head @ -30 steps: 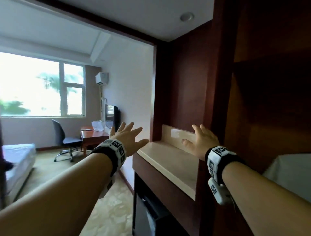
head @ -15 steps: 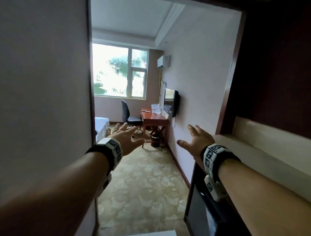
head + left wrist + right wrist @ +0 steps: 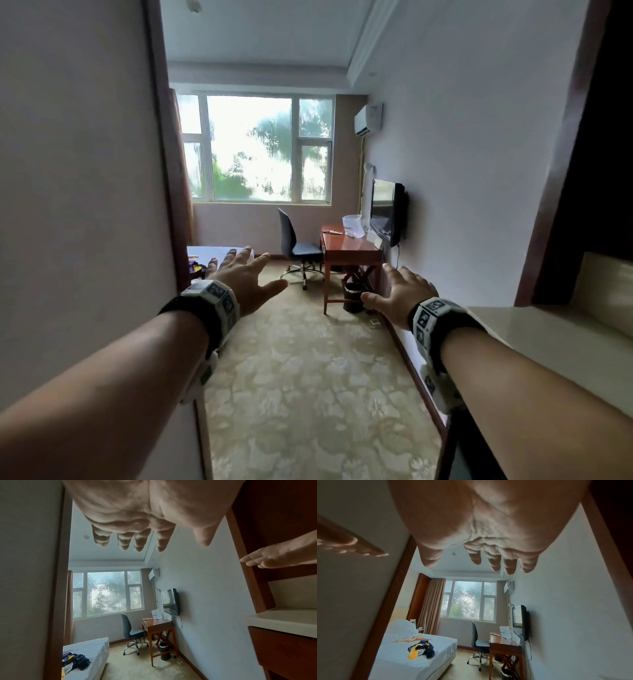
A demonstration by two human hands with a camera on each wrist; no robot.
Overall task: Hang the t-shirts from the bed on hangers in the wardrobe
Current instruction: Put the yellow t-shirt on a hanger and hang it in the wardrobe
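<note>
Hands first: left hand [image 3: 245,279] and right hand [image 3: 400,296] are both reaching forward at about chest height, palms down, each grip spread with fingers straight and carrying nothing; both wrist views are showing bare palms and splayed fingers. Person is standing in a narrow entry passage, with a plain wall [image 3: 78,205] crowding the left arm and a pale ledge [image 3: 548,329] under dark wood panelling beside the right arm. Patterned carpet [image 3: 308,377] is running ahead into the room. Further in, the bed [image 3: 419,660] is lying on the left, well apart from both hands, and a dark t-shirt heap [image 3: 421,649] with yellow patches is sitting on its sheet near the foot; pale wooden hangers [image 3: 412,638] are lying just beyond the heap, toward the rumpled duvet. Opposite are the wooden bench [image 3: 349,246], a swivel chair [image 3: 298,246], a bin [image 3: 354,296] and a wall TV [image 3: 387,212]; the window [image 3: 253,147] is closing off the far end. Wardrobe is not showing clearly in any current view. Judging the step as walking to the bed to fetch: best done by clearing the left wall corner, stopping at the foot of the bed, then lifting one shirt by the shoulders and taking one hanger, not scooping the whole heap.
</note>
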